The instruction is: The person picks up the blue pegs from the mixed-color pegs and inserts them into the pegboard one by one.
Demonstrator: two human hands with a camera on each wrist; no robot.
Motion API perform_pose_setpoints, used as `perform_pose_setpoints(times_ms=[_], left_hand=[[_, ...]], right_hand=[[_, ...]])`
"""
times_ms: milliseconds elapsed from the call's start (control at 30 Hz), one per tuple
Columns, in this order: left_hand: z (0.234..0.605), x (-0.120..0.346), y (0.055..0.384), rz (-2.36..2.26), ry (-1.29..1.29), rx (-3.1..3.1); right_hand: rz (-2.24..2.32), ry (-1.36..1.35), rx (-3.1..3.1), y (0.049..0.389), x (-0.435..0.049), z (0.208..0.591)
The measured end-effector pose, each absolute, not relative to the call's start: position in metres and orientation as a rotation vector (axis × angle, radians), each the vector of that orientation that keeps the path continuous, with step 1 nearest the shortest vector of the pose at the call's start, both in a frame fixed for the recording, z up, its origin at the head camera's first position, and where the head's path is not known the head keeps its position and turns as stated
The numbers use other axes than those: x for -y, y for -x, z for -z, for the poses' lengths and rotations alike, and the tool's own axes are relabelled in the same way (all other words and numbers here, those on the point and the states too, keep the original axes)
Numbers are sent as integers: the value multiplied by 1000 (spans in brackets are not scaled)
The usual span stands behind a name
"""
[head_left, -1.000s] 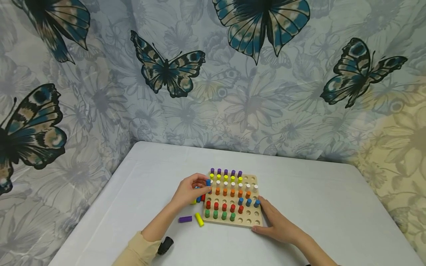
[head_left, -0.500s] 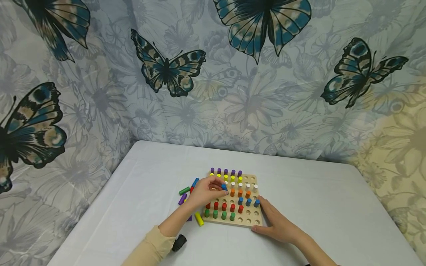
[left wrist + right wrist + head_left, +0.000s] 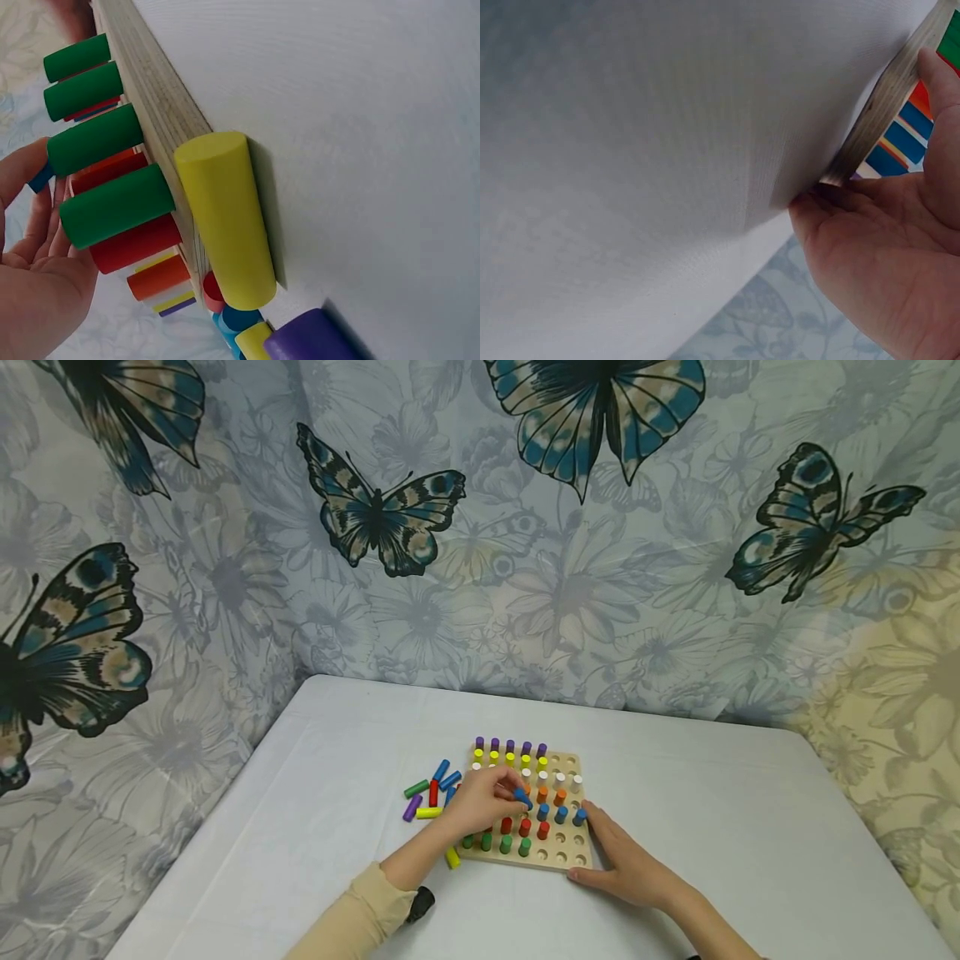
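Head view: over the middle of a wooden pegboard [image 3: 551,850], the left hand [image 3: 480,799] pinches a blue peg [image 3: 522,799], tilted, just off the nine o'clock end of three standing blue pegs [image 3: 561,814]; whether it has met a hole I cannot tell. Loose pegs [image 3: 433,793] lie at nine o'clock on the worktop [image 3: 712,793], probably for that hand's easy reach. Left wrist view: the held peg shows at nine o'clock behind green pegs [image 3: 116,206], its fingertip hold likely clearing neighbours. Right wrist view: toward three o'clock, the right hand [image 3: 889,232], spread and holding no peg, braces the pegboard's edge, seemingly against sliding.
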State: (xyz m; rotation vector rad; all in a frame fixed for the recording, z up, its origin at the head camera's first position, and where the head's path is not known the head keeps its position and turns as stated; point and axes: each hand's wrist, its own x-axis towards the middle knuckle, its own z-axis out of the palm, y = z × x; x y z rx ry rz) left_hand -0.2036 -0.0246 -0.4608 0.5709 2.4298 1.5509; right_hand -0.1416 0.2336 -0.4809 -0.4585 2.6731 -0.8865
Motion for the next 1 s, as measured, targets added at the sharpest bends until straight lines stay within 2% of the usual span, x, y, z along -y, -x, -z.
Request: perform_pose_setpoints(times_ms=[467, 1000], left_hand=[[464, 18, 202, -1310, -760, -2589], [465, 17, 200, -1185, -741, -2636]], right_hand=[[867, 471, -2679, 142, -233, 478], [875, 509, -2688, 142, -234, 478]])
